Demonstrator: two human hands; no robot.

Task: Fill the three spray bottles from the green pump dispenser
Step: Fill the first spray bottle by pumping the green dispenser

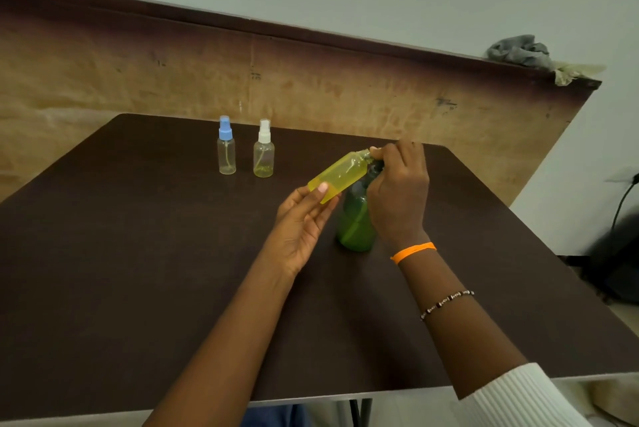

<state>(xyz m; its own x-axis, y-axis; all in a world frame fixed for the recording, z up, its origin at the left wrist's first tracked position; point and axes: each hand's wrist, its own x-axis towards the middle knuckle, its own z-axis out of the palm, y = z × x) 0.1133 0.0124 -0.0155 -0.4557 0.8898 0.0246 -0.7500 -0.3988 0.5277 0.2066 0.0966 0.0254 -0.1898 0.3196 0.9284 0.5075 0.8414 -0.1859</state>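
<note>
- Head view, looking down on a dark brown table (138, 271) against a worn tan board (103, 74).
- The left hand (302, 222) holds a yellow bottle (337, 176) by its base, thumb and fingers pinched on it. The bottle is tilted, neck up and to the right, raised off the table.
- The bottle's neck meets the top of the green dispenser (356, 222), which stands upright on the table just under it.
- The right hand (397, 191) is over the dispenser's pump head, fingers curled round it; the pump itself is mostly hidden by the hand.
- An orange band (413, 251) and a beaded bracelet (446, 304) sit on the right forearm.
- Further back, well apart from the hands, stand two clear bottles side by side: one with a blue cap (226, 148) on the left, one with a white cap (264, 151) on the right. The white-capped one holds a little yellowish liquid at the bottom.
- A grey cloth (518, 51) lies on top of the board at far right.
</note>
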